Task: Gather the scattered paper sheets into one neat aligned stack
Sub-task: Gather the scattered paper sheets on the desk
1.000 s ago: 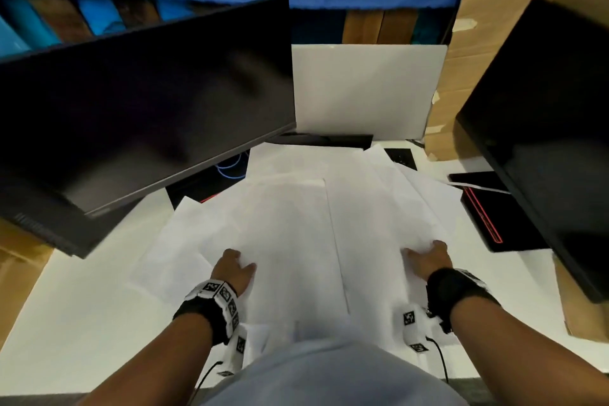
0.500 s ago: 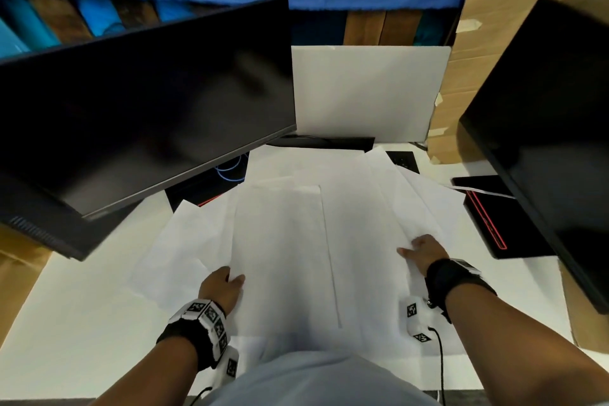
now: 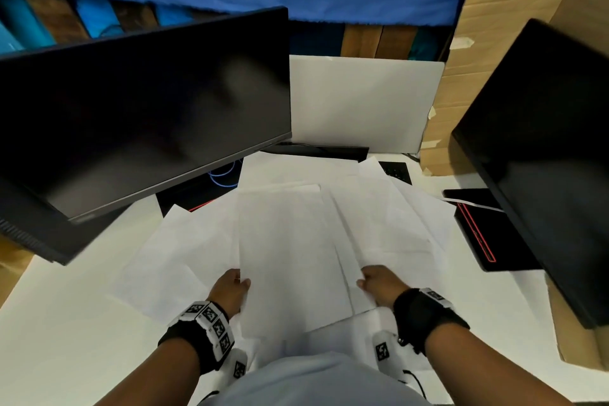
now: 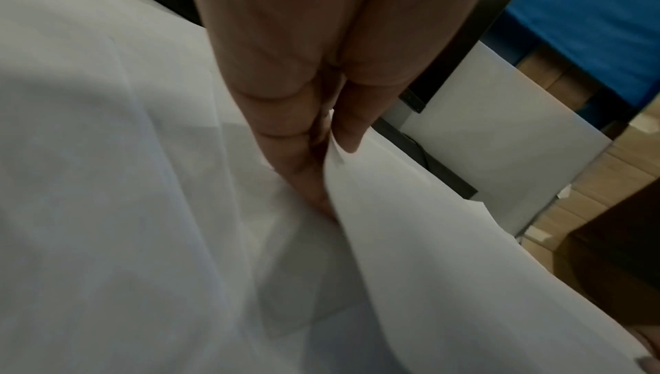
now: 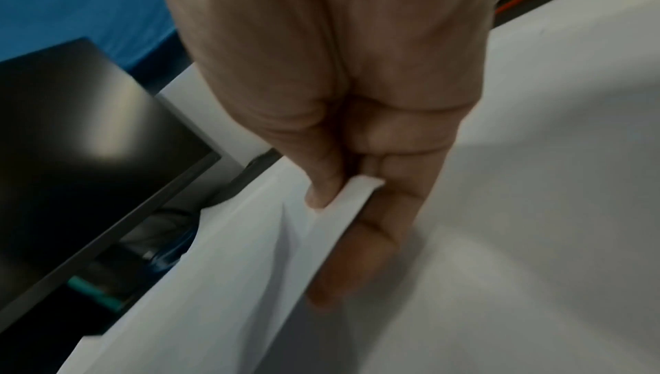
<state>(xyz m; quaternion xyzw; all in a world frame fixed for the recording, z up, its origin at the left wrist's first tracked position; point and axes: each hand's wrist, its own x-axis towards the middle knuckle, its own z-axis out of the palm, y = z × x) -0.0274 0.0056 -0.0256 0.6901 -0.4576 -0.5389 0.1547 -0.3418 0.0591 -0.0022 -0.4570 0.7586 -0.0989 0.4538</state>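
While head hides it, wrists show hands (image 4: pixel 307 131) pinching sheets (image 3: pixel 290 257)

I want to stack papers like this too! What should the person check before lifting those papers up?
1. Left hand has a grip on the top sheet: ok, thumb and fingers pinch its edge.
2. Right hand has a grip too: ok, it pinches a paper edge.
3. Both hands hold the same sheet: cannot tell.
4. All the scattered sheets gathered: not ok, they fan out at different angles.
5. Edges lined up: not ok.
6. Monitor out of the way of lifting: cannot tell.
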